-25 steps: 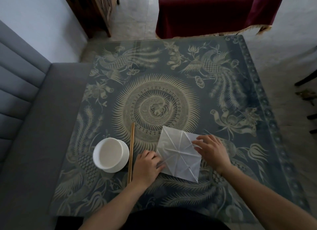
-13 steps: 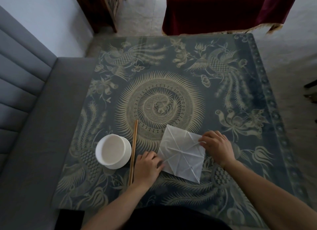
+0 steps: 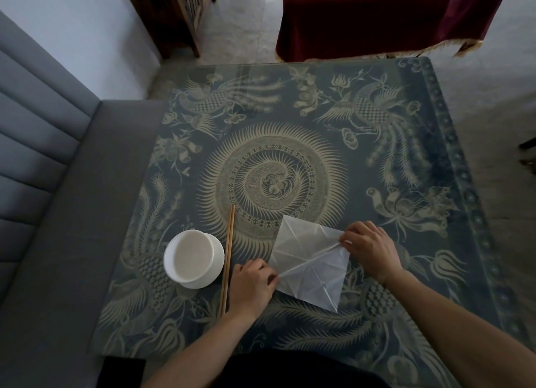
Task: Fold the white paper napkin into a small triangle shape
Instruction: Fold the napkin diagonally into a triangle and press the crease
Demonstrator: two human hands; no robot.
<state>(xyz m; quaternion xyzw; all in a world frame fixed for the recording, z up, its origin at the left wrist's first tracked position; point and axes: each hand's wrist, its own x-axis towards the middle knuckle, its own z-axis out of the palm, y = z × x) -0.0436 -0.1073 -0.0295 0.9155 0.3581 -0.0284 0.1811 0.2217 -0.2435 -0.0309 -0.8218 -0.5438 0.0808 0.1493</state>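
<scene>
A white paper napkin, creased with diagonal folds, lies spread as a rough square near the front edge of the patterned table. My left hand pinches the napkin's left corner against the table. My right hand pinches the opposite right corner, lifting it slightly so the paper puckers there. A taut crease runs between the two pinched corners.
A white bowl stands left of my left hand, with a pair of wooden chopsticks lying beside it. A grey sofa borders the table on the left. A maroon-draped piece of furniture stands beyond the far edge.
My right hand has closed on the napkin's right corner and raised it a little. The left hand stays on the left corner. The camera view has shifted slightly.
</scene>
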